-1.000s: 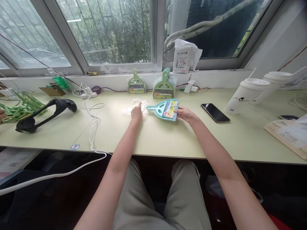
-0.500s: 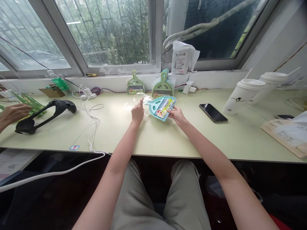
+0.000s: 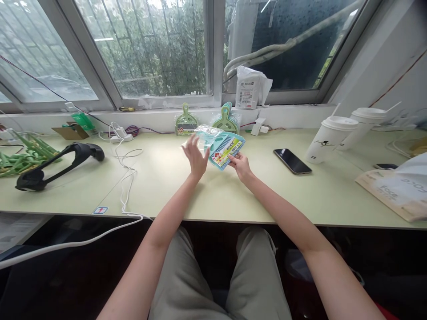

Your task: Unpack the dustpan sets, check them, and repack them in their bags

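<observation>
My right hand [image 3: 240,166] grips a light blue toy-sized dustpan set [image 3: 222,144] by its lower right edge, thumb on the front. A bright printed label [image 3: 230,149] lies across the blue bristles. Clear plastic wrap [image 3: 207,131] covers the handle end, so the handle hardly shows. My left hand [image 3: 197,158] is beside that end with its fingers spread, close against the wrap; it is slightly blurred. Whether its fingertips press on the plastic I cannot tell. Behind, a green dustpan set [image 3: 186,120] and a stack of wrapped dustpan sets [image 3: 226,119] lean at the wall.
A black phone [image 3: 292,161], white lidded cups [image 3: 332,138] and a face tissue pack [image 3: 390,186] occupy the right side. Leftward are white cables [image 3: 128,178], a black headset strap [image 3: 60,164] and green leafy stalks [image 3: 26,153]. The table's front edge [image 3: 213,220] runs above my knees.
My left hand has gone from a pointing shape to spread fingers. The plastic wrap now lies over the dustpan's handle end. Another person's hand at the far left has left the view.
</observation>
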### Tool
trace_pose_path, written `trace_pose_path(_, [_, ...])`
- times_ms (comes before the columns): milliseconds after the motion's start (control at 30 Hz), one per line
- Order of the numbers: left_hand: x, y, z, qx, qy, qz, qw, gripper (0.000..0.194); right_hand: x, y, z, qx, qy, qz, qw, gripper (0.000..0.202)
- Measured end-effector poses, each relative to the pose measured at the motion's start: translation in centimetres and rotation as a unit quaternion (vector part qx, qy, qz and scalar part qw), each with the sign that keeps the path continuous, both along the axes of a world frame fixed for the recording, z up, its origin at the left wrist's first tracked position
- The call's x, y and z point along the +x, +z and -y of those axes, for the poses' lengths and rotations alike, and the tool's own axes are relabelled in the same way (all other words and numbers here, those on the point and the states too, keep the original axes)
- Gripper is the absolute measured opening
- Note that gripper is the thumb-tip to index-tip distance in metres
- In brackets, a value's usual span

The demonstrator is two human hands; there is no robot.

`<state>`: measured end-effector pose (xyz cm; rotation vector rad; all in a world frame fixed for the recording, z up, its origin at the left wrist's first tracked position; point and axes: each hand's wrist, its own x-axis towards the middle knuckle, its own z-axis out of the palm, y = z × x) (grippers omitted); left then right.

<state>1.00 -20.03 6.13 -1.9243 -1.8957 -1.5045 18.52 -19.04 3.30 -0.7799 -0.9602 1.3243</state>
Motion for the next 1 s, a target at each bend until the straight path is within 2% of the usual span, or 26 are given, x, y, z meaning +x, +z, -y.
trace_pose_path(67, [-0.5,0.2,-0.5,0.016,0.086,0.099,0.991,0.061,0.1,0.2,0.0,0.007,-0.005,-0.005,1.000,0.027])
trace_pose_path(100, [-0.9,0.2,-1.0,0.017,0.101,0.161,0.982,0.062,0.1,0.2,0.0,0.010,-0.006,-0.009,1.000,0.028])
trace_pose_path(133, [-1.3,0.2,-1.5,0.010,0.084,0.228,0.970,0.061,0.1,0.2,0.0,0.013,-0.006,-0.013,1.000,0.028])
trace_pose_path(200, [-1.9,0.0,-2.7,-0.039,-0.031,0.359,0.932,0.056,0.1,0.3,0.0,0.018,-0.002,-0.020,1.000,0.029])
trace_pose_path(300, [-1.8,-0.6,-3.8,-0.129,-0.261,0.456,0.841,0.049,0.1,0.3,0.0,0.020,0.006,-0.013,1.000,0.030])
trace_pose_path(333, [-1.5,-0.8,-3.9,-0.142,-0.310,0.465,0.817,0.048,0.1,0.4,0.0,0.019,0.008,-0.007,1.000,0.031])
trace_pose_path(400, [-0.8,-1.2,-3.7,-0.146,-0.357,0.475,0.791,0.051,0.2,0.4,0.0,0.017,0.006,0.004,1.000,0.033])
trace_pose_path(567, [0.2,-1.2,-2.8,-0.130,-0.380,0.503,0.766,0.065,0.3,0.8,-0.3,0.011,-0.030,-0.004,0.999,0.047])
trace_pose_path(700, [0.8,-1.2,-2.3,-0.134,-0.395,0.510,0.752,0.053,-0.5,1.1,0.2,0.013,-0.048,0.004,0.999,0.048])
trace_pose_path(800, [1.6,-1.5,-2.0,-0.170,-0.404,0.506,0.743,0.044,-1.2,1.2,0.6,0.016,-0.078,0.004,0.997,0.050])
trace_pose_path(900, [2.4,-1.8,-1.7,-0.202,-0.430,0.485,0.734,0.044,-1.4,1.1,0.8,0.022,-0.109,-0.010,0.994,0.053])
trace_pose_path(1000, [2.9,-1.7,-1.3,-0.200,-0.446,0.473,0.733,0.047,-1.3,1.1,0.6,0.022,-0.114,-0.009,0.993,0.052])
